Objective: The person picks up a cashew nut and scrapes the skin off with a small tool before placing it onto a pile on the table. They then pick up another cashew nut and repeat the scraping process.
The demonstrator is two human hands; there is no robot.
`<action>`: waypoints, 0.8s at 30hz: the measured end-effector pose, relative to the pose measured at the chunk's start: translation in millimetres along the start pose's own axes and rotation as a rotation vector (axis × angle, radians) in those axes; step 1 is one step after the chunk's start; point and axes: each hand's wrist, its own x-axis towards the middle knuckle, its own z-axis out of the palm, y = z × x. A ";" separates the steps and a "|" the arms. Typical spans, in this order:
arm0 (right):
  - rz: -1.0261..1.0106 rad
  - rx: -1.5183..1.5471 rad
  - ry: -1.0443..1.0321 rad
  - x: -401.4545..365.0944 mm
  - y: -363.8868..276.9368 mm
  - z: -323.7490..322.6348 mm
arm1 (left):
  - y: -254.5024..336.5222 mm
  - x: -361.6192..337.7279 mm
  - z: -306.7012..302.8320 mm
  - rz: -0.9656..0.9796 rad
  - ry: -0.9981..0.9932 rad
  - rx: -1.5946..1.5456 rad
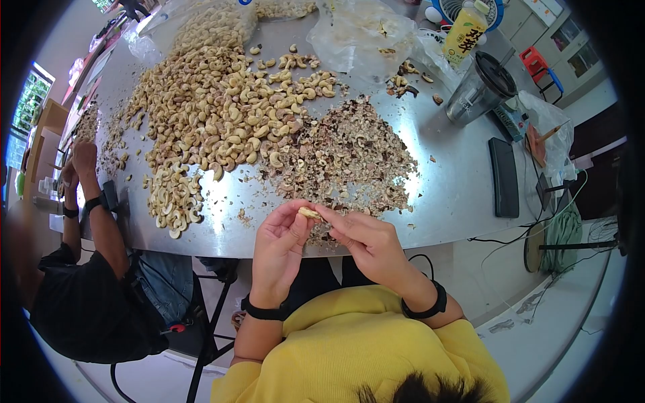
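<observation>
A pale cashew nut is pinched between the thumb and fingers of my left hand, just above the table's near edge. My right hand is closed, its index fingertip against the nut's right end; whatever it may grip is hidden by the fingers. Right behind both hands lies a heap of brown and beige skin flakes. A large pile of cashews, some with reddish skin on them, spreads to the left of it. Nearer the edge on the left sits a small group of paler cashews.
Clear plastic bags lie at the back. To the right stand a yellow drink bottle and a dark-lidded tumbler, with a black phone in front. At left, a co-worker's hands are over the table.
</observation>
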 end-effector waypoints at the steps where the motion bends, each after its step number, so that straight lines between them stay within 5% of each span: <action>1: 0.001 0.000 -0.002 0.0 0.1 -0.1 | 0.1 0.0 0.2 0.002 0.000 0.003; 24: -0.050 -0.082 0.059 -2.8 7.5 6.8 | -1.6 -0.2 -0.5 0.032 -0.009 0.007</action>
